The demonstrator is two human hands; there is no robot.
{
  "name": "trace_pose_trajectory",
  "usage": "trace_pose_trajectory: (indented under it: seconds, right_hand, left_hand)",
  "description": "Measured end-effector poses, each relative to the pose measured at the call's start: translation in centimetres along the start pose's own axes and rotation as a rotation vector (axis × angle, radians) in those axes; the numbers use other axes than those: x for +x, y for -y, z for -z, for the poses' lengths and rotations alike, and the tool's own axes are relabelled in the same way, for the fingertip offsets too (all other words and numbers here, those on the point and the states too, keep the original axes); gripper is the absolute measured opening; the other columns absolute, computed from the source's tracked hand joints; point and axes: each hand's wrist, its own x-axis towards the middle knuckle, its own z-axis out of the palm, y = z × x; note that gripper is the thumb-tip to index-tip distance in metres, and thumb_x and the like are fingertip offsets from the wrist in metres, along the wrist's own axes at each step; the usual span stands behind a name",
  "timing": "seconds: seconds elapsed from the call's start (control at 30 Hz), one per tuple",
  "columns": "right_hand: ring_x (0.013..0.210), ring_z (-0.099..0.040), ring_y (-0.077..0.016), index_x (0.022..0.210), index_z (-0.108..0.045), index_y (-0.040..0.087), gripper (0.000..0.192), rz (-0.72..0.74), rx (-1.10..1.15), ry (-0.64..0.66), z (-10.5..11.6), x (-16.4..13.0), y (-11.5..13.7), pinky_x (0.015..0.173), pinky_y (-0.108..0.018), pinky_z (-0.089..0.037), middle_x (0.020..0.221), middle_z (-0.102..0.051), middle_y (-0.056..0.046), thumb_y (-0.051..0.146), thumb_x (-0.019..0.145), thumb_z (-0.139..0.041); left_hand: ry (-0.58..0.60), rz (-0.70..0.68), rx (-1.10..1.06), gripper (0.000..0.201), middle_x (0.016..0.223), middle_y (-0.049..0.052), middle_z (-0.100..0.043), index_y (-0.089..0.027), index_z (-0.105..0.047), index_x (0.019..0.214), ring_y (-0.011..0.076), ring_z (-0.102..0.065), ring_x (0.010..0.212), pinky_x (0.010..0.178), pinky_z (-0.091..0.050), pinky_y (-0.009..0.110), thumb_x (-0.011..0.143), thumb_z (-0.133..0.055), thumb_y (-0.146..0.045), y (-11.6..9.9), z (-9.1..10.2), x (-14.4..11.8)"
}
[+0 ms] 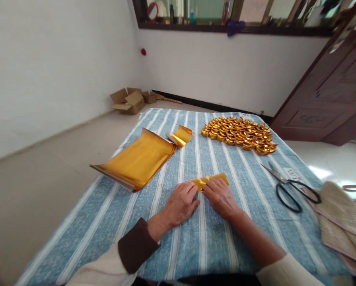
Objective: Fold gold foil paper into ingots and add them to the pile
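Gold foil strip (204, 181) lies mid-width on the striped tablecloth (192, 238), long axis side to side, right end angled toward the far edge. Left hand (181, 203) covers its left end, right hand (221, 197) its near side (can't tell if either's pinching).

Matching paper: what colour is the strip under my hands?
The strip is shiny gold; see head view.

A glossy rectangular gold foil-like strip (200, 183) gleams on matt blue-and-white striped cloth (213, 238), with shiny boat-shaped gold foil-like pieces (239, 134) at its one o'clock.
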Motion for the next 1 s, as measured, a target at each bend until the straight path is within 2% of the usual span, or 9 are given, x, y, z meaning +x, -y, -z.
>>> trace_pose_trajectory:
  seconds: [0.13,0.23,0.47,0.7,0.87,1.0]
  right_hand:
    - [0.077,-0.051,-0.0209,0.082,-0.065,0.02,0.026,0.073,-0.059,0.016,0.0,0.0,-0.5,0.073,-0.035,-0.038,0.08,-0.061,-0.005,0.018,0.099,-0.045]
    - [0.076,-0.05,-0.0207,0.083,-0.065,0.019,0.025,0.119,-0.081,0.022,0.0,0.1,-0.9,0.072,-0.035,-0.038,0.081,-0.061,-0.006,0.016,0.098,-0.045]
    - [0.073,-0.049,-0.0207,0.08,-0.062,0.016,0.022,0.221,-0.076,-0.04,-0.4,0.5,-2.4,0.068,-0.035,-0.039,0.078,-0.06,-0.006,0.015,0.096,-0.049]
    - [0.079,-0.053,-0.0205,0.087,-0.063,0.017,0.023,0.188,0.041,-0.055,-0.5,1.2,-3.7,0.072,-0.034,-0.042,0.081,-0.061,-0.006,0.018,0.099,-0.043]
    - [0.079,-0.054,-0.0195,0.087,-0.062,0.018,0.023,0.201,0.087,-0.064,0.0,1.9,-4.1,0.07,-0.032,-0.041,0.082,-0.061,-0.006,0.032,0.099,-0.049]
    - [0.077,-0.052,-0.0198,0.087,-0.064,0.018,0.021,0.216,0.047,-0.089,-0.1,2.1,-3.9,0.068,-0.032,-0.04,0.08,-0.061,-0.006,0.031,0.098,-0.052]
  left_hand:
    - [0.011,0.003,0.015,0.02,0.121,0.011,-0.063,-0.016,-0.058,0.109,0.0265,-0.057,0.113,0.099,-0.048,0.042,0.089,-0.055,-0.02,1.0,0.0,0.7]
    - [0.036,0.0,0.064,0.013,0.113,0.01,-0.065,-0.016,-0.06,0.101,0.0256,-0.059,0.104,0.091,-0.05,0.04,0.09,-0.055,-0.021,1.5,0.1,1.4]
    - [0.042,-0.04,0.193,0.014,0.097,0.008,-0.066,-0.015,-0.062,0.095,0.0251,-0.058,0.091,0.079,-0.05,0.038,0.094,-0.053,-0.025,1.5,0.1,2.5]
    - [-0.044,-0.037,0.298,0.018,0.088,0.007,-0.065,-0.015,-0.062,0.088,0.0257,-0.058,0.084,0.07,-0.047,0.038,0.095,-0.053,-0.029,0.8,-0.9,2.9]
    - [-0.134,-0.026,0.319,0.024,0.08,0.006,-0.063,-0.016,-0.061,0.08,0.0238,-0.057,0.078,0.066,-0.043,0.037,0.096,-0.051,-0.031,0.8,-1.6,3.1]
    - [-0.204,-0.044,0.295,0.025,0.078,0.006,-0.064,-0.017,-0.06,0.077,0.0218,-0.056,0.075,0.066,-0.042,0.035,0.097,-0.049,-0.026,1.2,-2.0,3.0]
